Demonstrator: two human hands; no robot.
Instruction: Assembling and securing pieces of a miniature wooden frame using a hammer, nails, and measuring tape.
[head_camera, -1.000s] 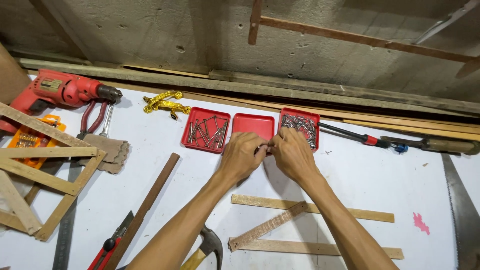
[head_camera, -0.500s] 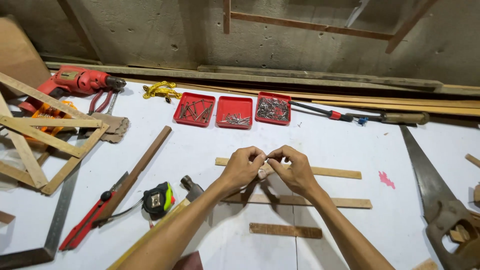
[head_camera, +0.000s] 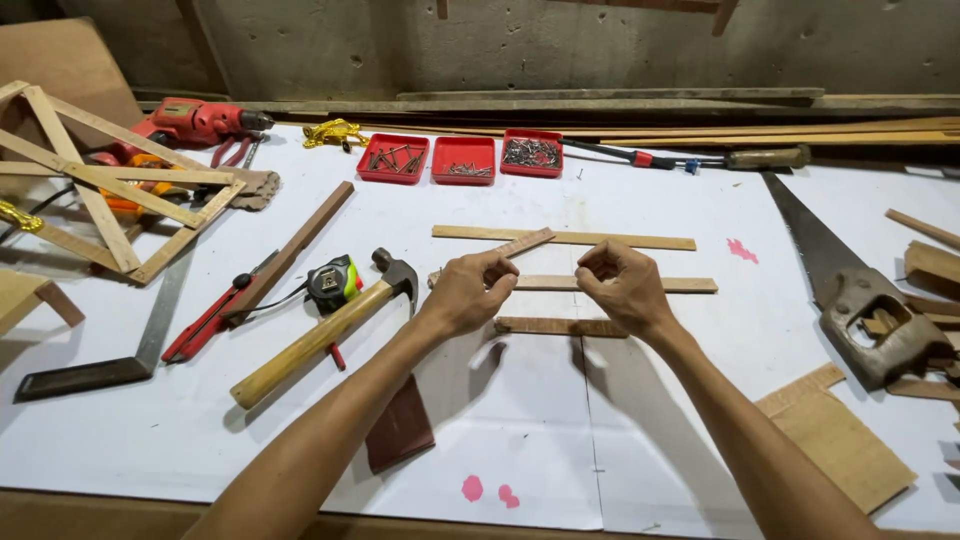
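Both hands hang over the middle of the white-covered bench, apart from each other. The left hand and the right hand are each curled with fingertips pinched together; what they pinch is too small to make out (a nail, possibly), so I cannot tell whether either one grips anything.

Just under and between them lie thin wooden strips: the long pale strip at twelve o'clock from the hands, a middle strip running beneath the fingertips, and a shorter darker strip at six o'clock. A short slanted strip leans across towards the left fingertips. They look light, stiff and dry, likely to split if bent or nailed near an end; I'd judge them best taken by the long edges near the middle.

At twelve o'clock, further back, sit three red trays in a row: the left tray holds longer dark nails, the centre tray a small scatter of short ones, the right tray a dense heap of small bright ones.

At nine o'clock lie a hammer, a tape measure and a steel square; at three o'clock, a handsaw.
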